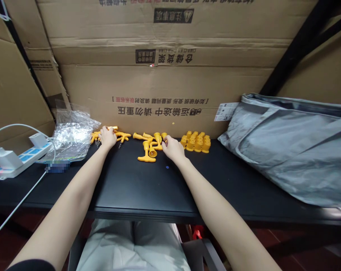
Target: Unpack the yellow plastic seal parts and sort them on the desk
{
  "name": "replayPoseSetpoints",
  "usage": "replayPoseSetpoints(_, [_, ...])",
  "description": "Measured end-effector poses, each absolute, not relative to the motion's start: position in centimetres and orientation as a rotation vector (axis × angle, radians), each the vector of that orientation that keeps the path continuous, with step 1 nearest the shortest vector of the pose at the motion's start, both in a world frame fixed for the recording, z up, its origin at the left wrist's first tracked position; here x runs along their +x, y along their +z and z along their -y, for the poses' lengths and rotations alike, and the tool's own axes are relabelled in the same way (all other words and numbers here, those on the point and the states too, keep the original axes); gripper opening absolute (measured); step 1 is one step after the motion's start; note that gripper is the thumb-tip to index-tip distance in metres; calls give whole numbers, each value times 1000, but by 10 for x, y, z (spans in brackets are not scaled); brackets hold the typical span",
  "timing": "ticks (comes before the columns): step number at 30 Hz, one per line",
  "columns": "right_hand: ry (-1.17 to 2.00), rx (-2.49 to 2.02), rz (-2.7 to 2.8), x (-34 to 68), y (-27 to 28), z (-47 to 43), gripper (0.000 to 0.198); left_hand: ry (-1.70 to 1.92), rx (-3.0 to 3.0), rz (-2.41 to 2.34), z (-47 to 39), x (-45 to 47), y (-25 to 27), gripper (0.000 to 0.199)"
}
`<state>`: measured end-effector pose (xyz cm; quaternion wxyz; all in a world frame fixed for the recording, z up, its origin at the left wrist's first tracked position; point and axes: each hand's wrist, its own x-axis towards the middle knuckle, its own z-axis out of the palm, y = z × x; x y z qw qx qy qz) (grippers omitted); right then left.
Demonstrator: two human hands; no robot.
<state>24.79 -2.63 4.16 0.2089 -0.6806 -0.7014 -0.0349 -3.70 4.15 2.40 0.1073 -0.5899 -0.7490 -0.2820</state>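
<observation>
At the left, my left hand [108, 137] reaches into a pile of yellow T-handled corkscrews [123, 136], with their metal spirals pointing down. Its fingers are bent round a yellow handle [114, 128], partly hidden by the hand. Near the middle, my right hand [173, 148] has its fingers curled at a yellow bell-shaped sleeve [164, 135]; the fingertips are partly hidden. Left of that hand lie several loose yellow sleeves and handles. Among them is a corkscrew [146, 152] with its sleeve fitted over the spiral. Yellow sleeves [197, 142] stand upright in close rows to the right.
Clear plastic bags [71, 131] and a white power strip [23, 160] with cables are on the left of the black table [142, 188]. A large grey bag [288, 150] takes up the right. Cardboard [164, 82] walls the back. A small blue bit [167, 167] lies near my right hand.
</observation>
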Motion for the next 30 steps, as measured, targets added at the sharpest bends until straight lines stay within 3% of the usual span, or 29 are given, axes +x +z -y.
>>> replayPoseSetpoints(11, [-97,-1884,1986,248,41,25,25,-500,-2522,1530,-52,34,20,35])
replayPoseSetpoints(16, [-95,-1861,1993,249,39,24,24,-411,-2510,1644,-56,62,8,44])
replayPoseSetpoints(26, [-94,-1831,2003,249,41,26,24,-439,-2246,1839,-46,73,20,37])
replayPoseSetpoints(30, [-88,-1829,2011,247,42,28,24,-622,-2192,1910,-47,65,30,31])
